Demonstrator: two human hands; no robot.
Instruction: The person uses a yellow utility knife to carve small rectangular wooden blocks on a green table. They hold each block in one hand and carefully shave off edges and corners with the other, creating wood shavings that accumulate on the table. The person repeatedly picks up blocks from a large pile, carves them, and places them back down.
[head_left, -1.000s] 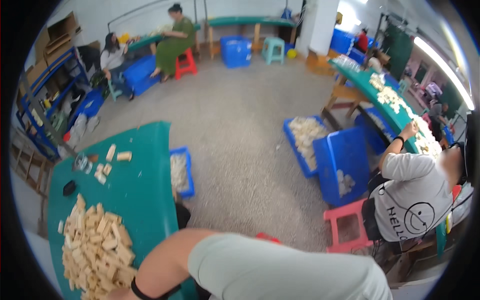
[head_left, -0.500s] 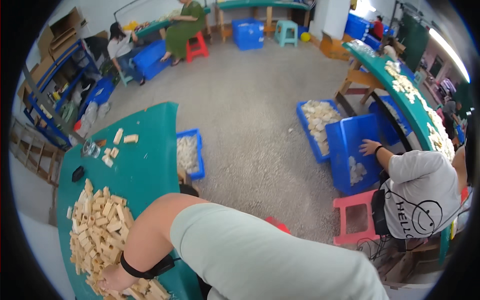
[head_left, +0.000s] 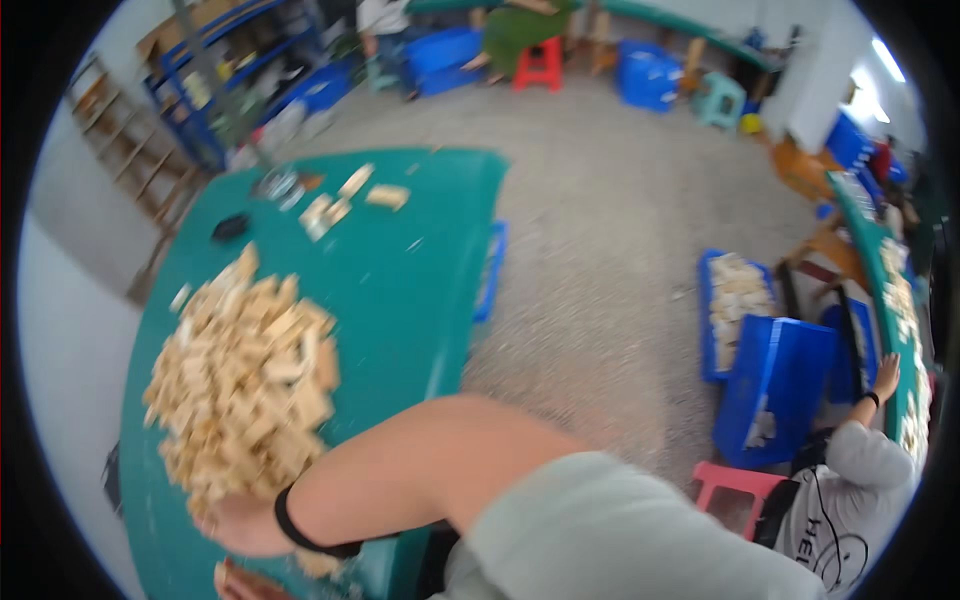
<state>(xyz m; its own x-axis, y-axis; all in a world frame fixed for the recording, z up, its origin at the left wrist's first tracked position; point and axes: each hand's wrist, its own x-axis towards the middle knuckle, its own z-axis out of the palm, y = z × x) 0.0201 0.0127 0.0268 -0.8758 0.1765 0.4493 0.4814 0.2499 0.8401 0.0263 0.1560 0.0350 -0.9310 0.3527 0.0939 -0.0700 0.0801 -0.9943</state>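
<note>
Since the earlier frame the view has swung down and left, bringing the wooden block pile [head_left: 245,385] closer to centre. One hand [head_left: 245,522], with a black wristband [head_left: 300,528], rests against the pile's near edge; which hand it is and how wide its grip is cannot be told through blur. Beyond the pile, loose blocks [head_left: 350,200] lie on the green worktop [head_left: 420,270]. Right of the pile, across the floor, stand blue bins [head_left: 770,390].
</note>
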